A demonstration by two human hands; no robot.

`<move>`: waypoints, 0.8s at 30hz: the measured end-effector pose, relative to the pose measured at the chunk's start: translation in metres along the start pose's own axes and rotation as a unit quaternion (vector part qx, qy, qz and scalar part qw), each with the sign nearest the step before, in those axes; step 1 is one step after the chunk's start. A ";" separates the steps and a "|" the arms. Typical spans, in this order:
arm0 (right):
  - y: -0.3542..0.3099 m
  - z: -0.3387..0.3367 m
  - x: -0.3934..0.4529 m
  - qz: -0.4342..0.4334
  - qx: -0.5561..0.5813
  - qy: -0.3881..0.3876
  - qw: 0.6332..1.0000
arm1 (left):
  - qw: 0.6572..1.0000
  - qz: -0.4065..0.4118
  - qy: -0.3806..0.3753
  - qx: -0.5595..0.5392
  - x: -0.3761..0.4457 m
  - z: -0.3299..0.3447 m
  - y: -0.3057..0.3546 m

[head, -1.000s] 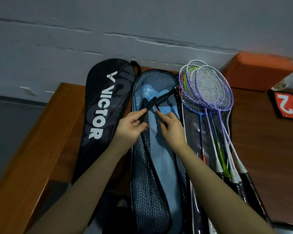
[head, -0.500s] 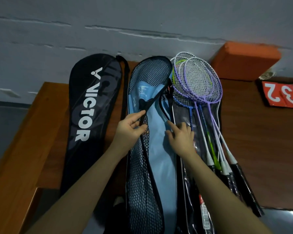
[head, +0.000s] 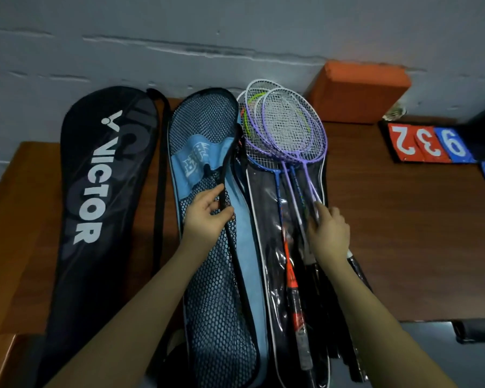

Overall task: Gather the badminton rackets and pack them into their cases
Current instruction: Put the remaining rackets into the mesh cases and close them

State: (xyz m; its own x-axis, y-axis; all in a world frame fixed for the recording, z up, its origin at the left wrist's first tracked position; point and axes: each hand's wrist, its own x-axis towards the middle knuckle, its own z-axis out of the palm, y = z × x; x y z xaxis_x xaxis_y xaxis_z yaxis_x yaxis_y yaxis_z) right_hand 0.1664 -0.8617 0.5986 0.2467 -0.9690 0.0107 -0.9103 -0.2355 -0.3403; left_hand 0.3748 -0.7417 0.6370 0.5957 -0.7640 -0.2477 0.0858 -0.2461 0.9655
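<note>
Brown wooden surface point(head: 403, 247) fills the middle of the frame, set against a grey wall point(head: 235, 29) along the top. A black Victor case point(head: 95, 219) is laid lengthwise at the left of the frame, its white lettering facing up. Just beside it, at the centre, a blue mesh case point(head: 216, 289) is seen lying open, its black-edged mesh flap lifted off the blue lining. To the right of centre a clear plastic case point(head: 266, 219) is spread flat, and the badminton rackets point(head: 291, 130) are stacked on it, purple, white and blue heads overlapping toward the wall and dark grips pointing to the bottom edge. An orange block point(head: 359, 93) is placed against the wall at the upper right, and red and blue score cards point(head: 429, 144) are seen at the right edge. The black edge of the mesh flap is pinched between thumb and fingers of the left hand point(head: 207, 217). The right hand point(head: 329, 231) is laid over the racket shafts with its fingers curled loosely on them; a firm grip cannot be told.
</note>
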 end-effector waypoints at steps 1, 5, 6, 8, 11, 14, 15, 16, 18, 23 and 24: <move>0.003 0.000 0.004 -0.004 -0.002 -0.017 1.000 | 1.000 -0.001 0.007 -0.001 0.000 0.002 -0.001; 0.010 -0.003 0.012 -0.029 0.047 -0.014 0.998 | 0.999 0.012 0.031 0.014 0.000 0.013 0.000; 0.011 -0.005 0.013 -0.044 0.064 0.000 0.997 | 0.999 0.015 0.035 0.022 0.001 0.017 0.002; 0.014 -0.011 0.019 -0.090 0.071 0.023 0.993 | 0.999 0.016 0.040 0.028 0.004 0.027 0.005; 0.019 -0.018 0.034 -0.127 0.072 0.029 0.989 | 0.998 0.017 0.050 0.030 0.006 0.039 0.008; 0.031 -0.019 0.045 -0.119 0.107 0.012 0.987 | 0.998 0.012 0.063 0.030 0.007 0.045 0.008; 0.034 -0.018 0.045 -0.112 0.118 0.008 0.987 | 0.997 0.009 0.066 0.031 0.008 0.046 0.008; 0.038 -0.017 0.046 -0.107 0.126 0.004 0.986 | 0.997 0.009 0.071 0.031 0.008 0.048 0.008; 0.042 -0.013 0.045 -0.099 0.134 -0.006 0.986 | 0.996 0.013 0.080 0.028 0.010 0.052 0.008; 0.042 -0.002 0.049 -0.102 0.123 -0.003 0.987 | 0.995 0.032 0.084 0.032 0.009 0.056 0.004; 0.042 -0.002 0.052 -0.109 0.115 0.000 0.987 | 0.995 0.037 0.083 0.039 0.008 0.056 0.002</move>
State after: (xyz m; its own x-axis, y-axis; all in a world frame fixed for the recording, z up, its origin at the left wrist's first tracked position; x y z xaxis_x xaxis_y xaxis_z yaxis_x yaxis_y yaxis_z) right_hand 0.1405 -0.9219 0.5867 0.4286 -0.8972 0.1065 -0.7359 -0.4151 -0.5349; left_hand 0.3352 -0.7814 0.6329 0.7226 -0.6742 -0.1525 -0.0217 -0.2427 0.9699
